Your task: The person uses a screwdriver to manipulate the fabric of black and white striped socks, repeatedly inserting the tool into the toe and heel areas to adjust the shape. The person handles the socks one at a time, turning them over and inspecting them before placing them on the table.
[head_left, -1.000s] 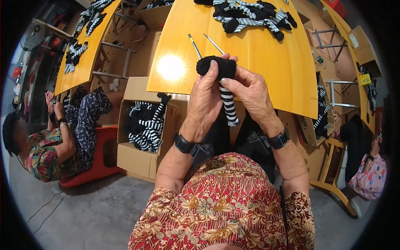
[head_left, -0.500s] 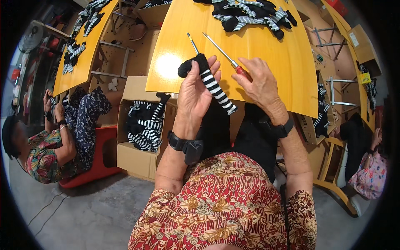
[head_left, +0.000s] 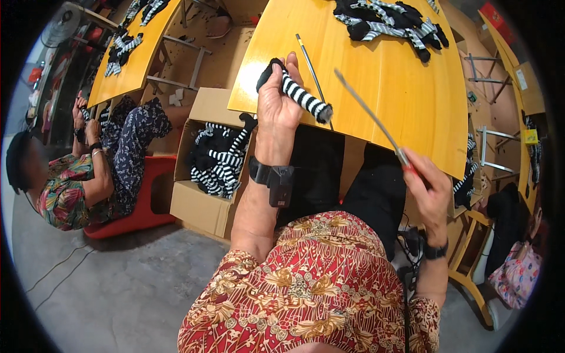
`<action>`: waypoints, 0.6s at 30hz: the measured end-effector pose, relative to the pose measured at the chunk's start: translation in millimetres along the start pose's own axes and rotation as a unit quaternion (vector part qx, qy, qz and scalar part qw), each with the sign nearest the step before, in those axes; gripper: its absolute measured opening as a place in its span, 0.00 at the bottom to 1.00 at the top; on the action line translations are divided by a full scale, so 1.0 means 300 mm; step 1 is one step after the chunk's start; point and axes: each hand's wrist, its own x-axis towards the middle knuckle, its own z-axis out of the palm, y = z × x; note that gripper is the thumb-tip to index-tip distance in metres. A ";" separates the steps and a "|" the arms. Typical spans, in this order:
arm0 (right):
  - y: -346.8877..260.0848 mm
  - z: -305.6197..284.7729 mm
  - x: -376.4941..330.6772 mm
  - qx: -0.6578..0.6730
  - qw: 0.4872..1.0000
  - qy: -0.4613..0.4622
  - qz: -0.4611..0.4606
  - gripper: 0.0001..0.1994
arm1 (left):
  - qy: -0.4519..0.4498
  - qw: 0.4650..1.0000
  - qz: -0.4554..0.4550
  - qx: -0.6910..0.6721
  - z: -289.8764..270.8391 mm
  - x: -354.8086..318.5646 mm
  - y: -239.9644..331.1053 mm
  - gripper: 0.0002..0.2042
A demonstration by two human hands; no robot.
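My left hand (head_left: 278,100) is closed round a small knitted tube (head_left: 301,97), striped black and white, with a solid black end under my thumb. Its striped open end points right and toward me. In my right hand (head_left: 428,187), lower and to the right, is a screwdriver (head_left: 368,112) with a red handle mostly hidden by my fingers. The long metal shaft slants up and left, its tip apart from the tube. Behind the tube, a thin dark rod (head_left: 309,63) with a yellow band lies at the front of the yellow table (head_left: 376,76).
Several striped knitted pieces (head_left: 388,23) are heaped at the table's far side. Left of my knees stands a cardboard box (head_left: 200,209) full of similar pieces. A person (head_left: 76,182) sits at the far left on a red chair (head_left: 138,203). A wooden chair (head_left: 471,282) stands at right.
My right hand has drawn the screwdriver down and right, away from the knitted tube. The tube's striped end has swung up toward the right in my left hand. The whole view has shifted slightly.
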 end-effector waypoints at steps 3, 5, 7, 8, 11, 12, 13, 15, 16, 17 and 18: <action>-0.001 -0.071 -0.099 -0.004 0.998 -0.047 -0.032 0.18 | 0.003 1.000 0.006 -0.021 0.002 0.023 0.023 0.08; -0.003 -0.077 -0.139 0.016 0.998 -0.047 -0.031 0.19 | 0.004 0.999 -0.010 -0.033 0.002 0.031 0.028 0.08; 0.002 -0.065 -0.152 0.021 0.998 -0.059 -0.018 0.20 | -0.010 0.999 -0.005 -0.033 0.007 0.027 0.010 0.10; 0.009 -0.053 -0.156 0.024 0.997 -0.067 -0.012 0.20 | -0.017 0.999 -0.002 -0.032 0.008 0.022 0.002 0.12; 0.018 -0.004 -0.135 0.034 0.998 -0.046 -0.017 0.20 | -0.032 0.999 -0.027 -0.030 0.019 -0.002 -0.037 0.11; 0.020 0.011 -0.129 0.036 0.998 -0.042 -0.015 0.19 | -0.040 0.998 -0.037 -0.031 0.025 -0.012 -0.047 0.11; 0.028 0.022 -0.128 0.042 0.999 -0.032 -0.015 0.19 | -0.056 0.997 -0.040 -0.024 0.025 -0.015 -0.054 0.11; 0.015 0.048 -0.123 0.044 0.999 -0.017 -0.012 0.19 | -0.065 0.998 -0.018 0.004 0.045 -0.036 -0.077 0.11; 0.011 0.056 -0.119 0.045 0.999 -0.010 -0.011 0.19 | -0.070 0.997 -0.006 0.018 0.056 -0.048 -0.086 0.11; 0.016 0.063 -0.115 0.025 0.999 -0.025 -0.019 0.21 | -0.099 0.994 -0.001 0.054 0.059 -0.058 -0.089 0.12; 0.010 0.075 -0.115 0.030 0.999 -0.011 -0.017 0.21 | -0.101 0.993 0.003 0.061 0.069 -0.068 -0.098 0.12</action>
